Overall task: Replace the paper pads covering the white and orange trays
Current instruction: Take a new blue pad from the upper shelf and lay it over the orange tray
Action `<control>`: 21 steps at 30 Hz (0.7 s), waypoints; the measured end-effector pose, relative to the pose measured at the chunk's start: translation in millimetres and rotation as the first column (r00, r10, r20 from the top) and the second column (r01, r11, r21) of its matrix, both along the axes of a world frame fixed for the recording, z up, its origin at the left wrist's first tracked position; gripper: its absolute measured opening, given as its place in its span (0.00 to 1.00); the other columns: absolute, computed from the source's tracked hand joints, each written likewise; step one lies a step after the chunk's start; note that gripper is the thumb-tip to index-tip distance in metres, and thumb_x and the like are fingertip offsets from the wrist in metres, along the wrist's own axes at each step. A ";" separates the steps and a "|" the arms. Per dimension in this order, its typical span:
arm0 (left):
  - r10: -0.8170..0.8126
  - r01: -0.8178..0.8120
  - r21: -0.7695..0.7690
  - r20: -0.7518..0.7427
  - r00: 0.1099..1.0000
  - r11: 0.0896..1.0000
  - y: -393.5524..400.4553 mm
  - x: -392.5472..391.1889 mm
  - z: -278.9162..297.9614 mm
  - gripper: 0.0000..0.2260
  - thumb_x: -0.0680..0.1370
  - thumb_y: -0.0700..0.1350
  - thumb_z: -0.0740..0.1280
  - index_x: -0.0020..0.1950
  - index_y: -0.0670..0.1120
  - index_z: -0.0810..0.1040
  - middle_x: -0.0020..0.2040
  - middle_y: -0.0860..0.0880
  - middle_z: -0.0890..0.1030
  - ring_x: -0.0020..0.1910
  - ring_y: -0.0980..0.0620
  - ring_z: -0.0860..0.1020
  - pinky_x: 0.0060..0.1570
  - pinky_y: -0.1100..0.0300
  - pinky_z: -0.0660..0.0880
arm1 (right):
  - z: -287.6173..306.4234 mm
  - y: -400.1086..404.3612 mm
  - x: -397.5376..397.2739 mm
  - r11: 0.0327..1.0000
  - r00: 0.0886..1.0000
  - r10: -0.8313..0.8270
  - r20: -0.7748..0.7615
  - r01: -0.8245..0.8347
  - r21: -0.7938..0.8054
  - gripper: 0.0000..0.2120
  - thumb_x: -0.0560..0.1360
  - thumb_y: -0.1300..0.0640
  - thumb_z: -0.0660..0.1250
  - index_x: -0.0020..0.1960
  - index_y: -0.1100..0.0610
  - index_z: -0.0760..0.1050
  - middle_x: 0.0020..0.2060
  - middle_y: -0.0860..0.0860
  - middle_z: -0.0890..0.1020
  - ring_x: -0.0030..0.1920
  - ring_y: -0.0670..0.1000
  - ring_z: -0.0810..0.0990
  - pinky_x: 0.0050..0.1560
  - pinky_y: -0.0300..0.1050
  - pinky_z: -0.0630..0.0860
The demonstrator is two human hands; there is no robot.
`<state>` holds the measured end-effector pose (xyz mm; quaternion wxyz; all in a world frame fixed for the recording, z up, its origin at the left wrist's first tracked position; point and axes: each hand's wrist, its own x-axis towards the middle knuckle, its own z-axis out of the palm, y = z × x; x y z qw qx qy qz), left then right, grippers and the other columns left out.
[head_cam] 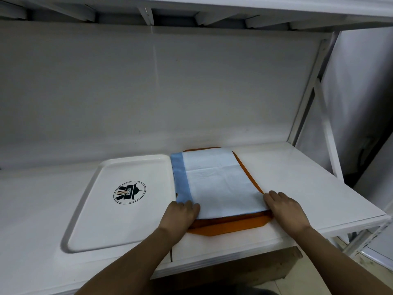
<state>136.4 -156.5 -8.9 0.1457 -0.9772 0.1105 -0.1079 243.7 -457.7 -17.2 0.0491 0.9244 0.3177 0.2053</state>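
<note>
Pad: blue paper pad point(221, 184) covers orange tray point(229, 227), centre frame, long axis running away from me.
Grip: my left hand point(180, 216) and right hand point(285, 209) apparently pinch its near corners.
White tray point(85, 209): bare, left.

We stand at a white shelf board point(297, 179) with a glossy top that reflects soft, even light. Behind it runs a plain white back panel point(148, 86). Above us is the underside of an upper shelf point(191, 11) with slanted white braces. A white metal upright point(308, 90) frames the right side, and pale floor tiles point(314, 282) show below.
</note>
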 end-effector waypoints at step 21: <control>0.040 -0.084 -0.426 -0.111 0.993 0.901 1.9 -15.9 -13.6 0.21 0.72 0.60 0.52 0.49 0.48 0.77 0.49 0.48 0.73 0.50 0.46 0.74 0.44 0.56 0.63 | -2.3 -23.7 -10.0 0.987 0.974 -0.100 -0.203 0.122 0.102 0.06 0.70 0.59 0.71 0.45 0.53 0.76 0.38 0.49 0.79 0.33 0.49 0.78 0.29 0.41 0.73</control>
